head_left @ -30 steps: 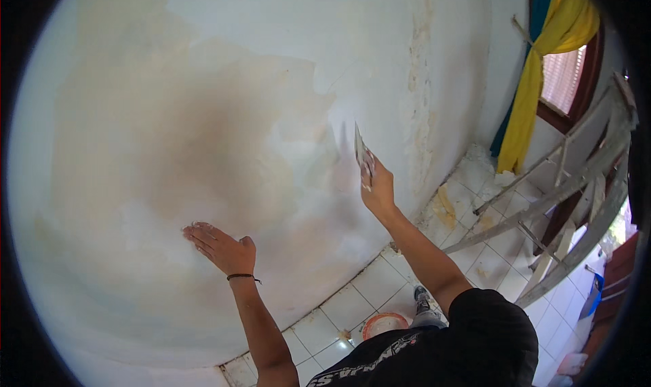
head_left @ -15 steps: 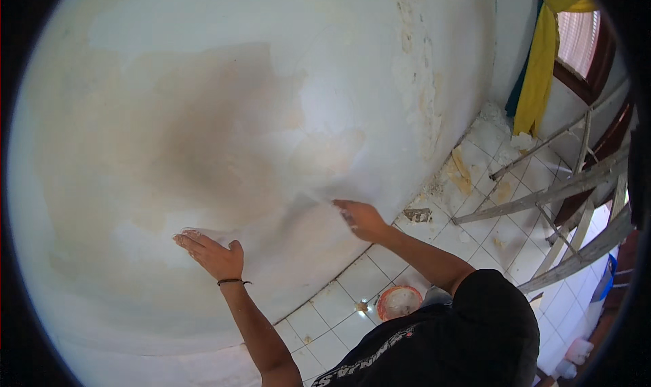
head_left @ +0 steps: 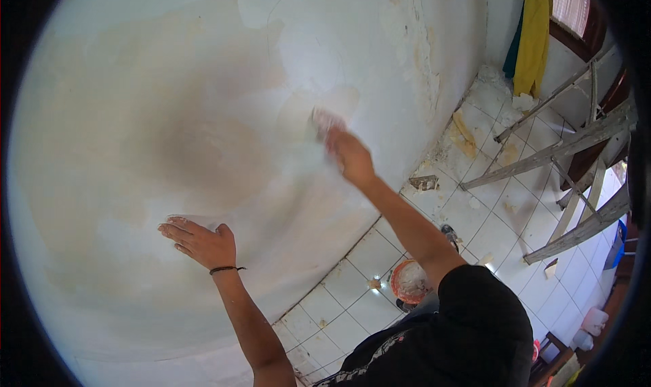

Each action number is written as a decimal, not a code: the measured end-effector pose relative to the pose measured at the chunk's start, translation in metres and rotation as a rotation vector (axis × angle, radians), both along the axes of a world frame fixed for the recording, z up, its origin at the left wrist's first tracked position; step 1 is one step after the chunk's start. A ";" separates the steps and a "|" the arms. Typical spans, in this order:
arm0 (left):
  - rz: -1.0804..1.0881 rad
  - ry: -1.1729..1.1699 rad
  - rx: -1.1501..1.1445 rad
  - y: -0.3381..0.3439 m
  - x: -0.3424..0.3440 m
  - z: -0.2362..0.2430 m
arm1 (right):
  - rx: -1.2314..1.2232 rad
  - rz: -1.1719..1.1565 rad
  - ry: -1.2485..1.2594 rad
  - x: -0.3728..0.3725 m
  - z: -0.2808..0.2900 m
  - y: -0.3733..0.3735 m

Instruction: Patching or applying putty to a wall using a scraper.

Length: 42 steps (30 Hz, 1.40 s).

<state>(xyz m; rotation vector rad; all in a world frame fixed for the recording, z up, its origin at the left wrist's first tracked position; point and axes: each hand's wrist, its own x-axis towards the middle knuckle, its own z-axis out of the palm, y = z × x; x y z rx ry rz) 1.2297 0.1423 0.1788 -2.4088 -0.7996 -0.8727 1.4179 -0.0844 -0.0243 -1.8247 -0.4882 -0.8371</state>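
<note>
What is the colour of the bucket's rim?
The bucket's rim is orange-red, seen in the head view.

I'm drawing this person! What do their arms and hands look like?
The right T-shirt sleeve is short and black; both forearms are bare. The left hand has whitish smears and a thin dark bracelet at the wrist. The right hand, blurred, has no bracelet.

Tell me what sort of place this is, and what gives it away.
Probably a room in a home under repair: a patchy, unevenly coated wall, a bucket holding pale material on the debris-strewn tiled floor, and yellow curtain fabric beside a window.
</note>
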 end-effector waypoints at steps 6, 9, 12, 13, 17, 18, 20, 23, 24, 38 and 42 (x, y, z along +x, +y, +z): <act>0.044 -0.005 0.038 0.013 -0.007 -0.005 | -0.081 0.486 0.294 -0.104 -0.064 0.030; 0.053 -0.005 0.054 0.006 -0.002 -0.005 | 0.228 0.316 0.428 -0.075 -0.092 0.009; 0.024 -0.006 -0.008 0.003 -0.005 -0.002 | 0.461 -0.011 0.417 -0.026 -0.083 -0.018; 0.025 -0.003 -0.010 0.003 -0.006 -0.002 | 0.459 -0.012 0.420 -0.012 -0.071 -0.025; -0.001 -0.004 -0.020 -0.008 0.006 0.000 | 0.411 -0.128 0.285 0.016 -0.061 -0.012; 0.016 0.002 -0.027 -0.002 0.002 -0.001 | 0.367 -0.035 0.537 -0.010 -0.053 0.014; 0.025 0.019 -0.020 0.005 -0.007 0.002 | 0.345 0.126 0.443 -0.051 -0.029 0.038; 0.017 0.020 -0.025 0.001 -0.005 0.001 | 0.340 0.250 0.523 -0.060 -0.032 0.012; 0.024 0.017 -0.026 0.000 -0.004 0.001 | 0.327 0.286 0.592 -0.057 -0.039 0.000; -0.006 -0.014 0.035 0.011 -0.014 0.005 | 0.376 0.219 0.422 -0.075 -0.048 0.053; -0.046 -0.010 0.012 0.006 -0.008 0.002 | 0.510 -0.072 0.504 -0.015 -0.077 -0.011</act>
